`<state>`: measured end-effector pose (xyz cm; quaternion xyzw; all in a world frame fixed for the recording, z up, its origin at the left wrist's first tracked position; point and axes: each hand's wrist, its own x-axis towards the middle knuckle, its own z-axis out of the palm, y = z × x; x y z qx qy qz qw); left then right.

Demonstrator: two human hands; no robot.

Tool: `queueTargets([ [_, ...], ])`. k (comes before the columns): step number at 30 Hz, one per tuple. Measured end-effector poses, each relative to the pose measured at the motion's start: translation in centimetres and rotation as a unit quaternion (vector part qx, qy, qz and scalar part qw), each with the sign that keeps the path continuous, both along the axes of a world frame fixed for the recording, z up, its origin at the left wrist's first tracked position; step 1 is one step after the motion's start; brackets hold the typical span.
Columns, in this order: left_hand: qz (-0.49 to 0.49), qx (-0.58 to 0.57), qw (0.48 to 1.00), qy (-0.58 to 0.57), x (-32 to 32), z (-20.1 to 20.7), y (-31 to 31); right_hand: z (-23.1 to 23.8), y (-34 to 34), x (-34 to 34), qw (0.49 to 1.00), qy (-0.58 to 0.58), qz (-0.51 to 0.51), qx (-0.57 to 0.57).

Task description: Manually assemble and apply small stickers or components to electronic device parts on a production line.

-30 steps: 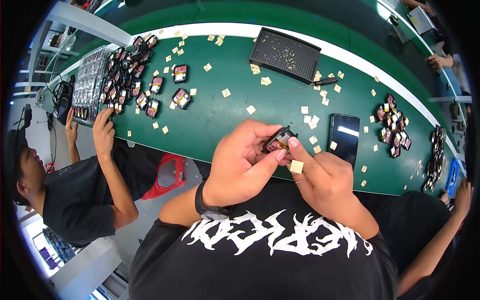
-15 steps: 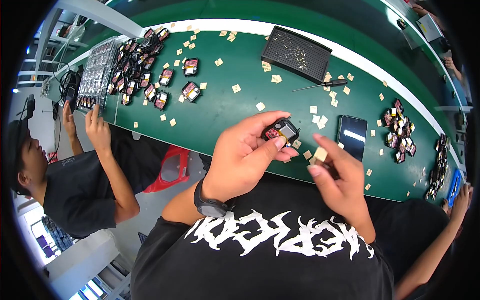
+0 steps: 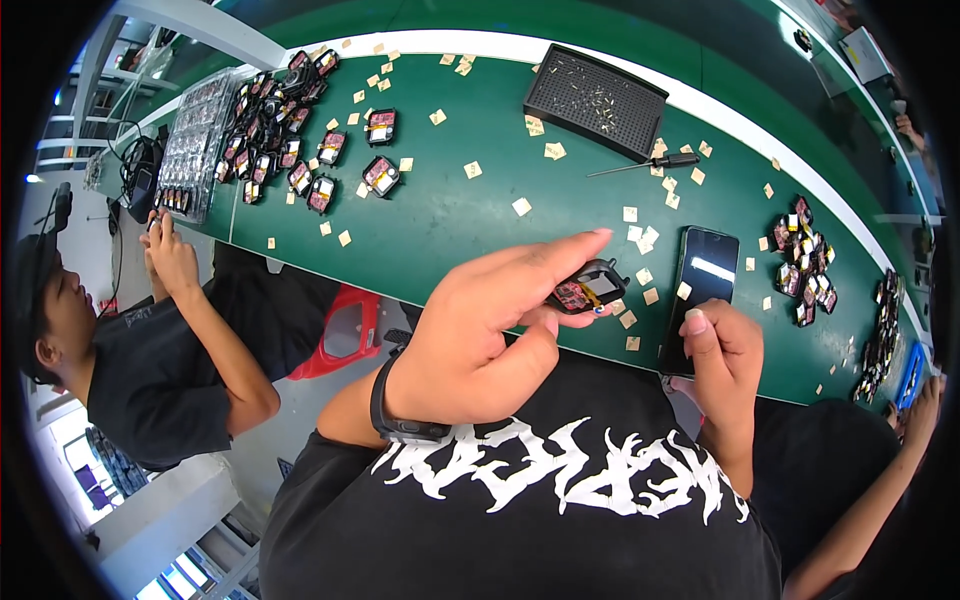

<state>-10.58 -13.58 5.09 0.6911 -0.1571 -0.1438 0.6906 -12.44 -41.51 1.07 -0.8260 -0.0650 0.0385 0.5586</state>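
My left hand (image 3: 490, 335) is closed around the edge of a small black electronic housing (image 3: 587, 288), like an open smartwatch case. A red circuit board, a pale rectangular part and a strip of yellow tape show inside it. My right hand (image 3: 722, 350) is over the near part of a dark phone (image 3: 706, 268), apart from the housing. Its fingers are curled with the thumb against them; whether anything is pinched there is hidden. Small cream square pieces (image 3: 651, 296) lie on the green table (image 3: 450, 250) between the housing and the phone.
A black perforated tray (image 3: 597, 100) with small metallic bits stands at the back, a screwdriver (image 3: 645, 164) before it. Similar housings are heaped at left (image 3: 270, 120) and right (image 3: 803, 262). Co-workers sit on both sides; the left one's hands (image 3: 172, 258) are at the table edge.
My right hand has drawn away to the right and down, its fingers curling; the cream piece at its fingertips no longer shows. The housing has tilted and shifted slightly right in my left hand.
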Motion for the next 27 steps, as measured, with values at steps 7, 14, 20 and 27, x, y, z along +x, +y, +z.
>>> queueTargets([
  [7,0.009,0.074,0.997,-0.035,0.0,0.5,-0.6,1.0,0.4,0.6,0.996,-0.002,0.067,-0.052],
  [14,0.22,0.183,0.958,-0.034,1.5,-5.7,3.0,0.9,-3.6,0.6,0.995,0.034,-0.021,-0.095],
  [20,0.346,0.265,0.9,-0.01,1.7,-9.9,12.0,-1.9,-12.9,-1.6,0.873,-0.02,-0.399,-0.28],
  [27,0.286,0.232,0.929,0.032,4.4,-8.8,13.7,-3.8,-17.1,-1.9,0.864,-0.021,-0.369,-0.342],
])
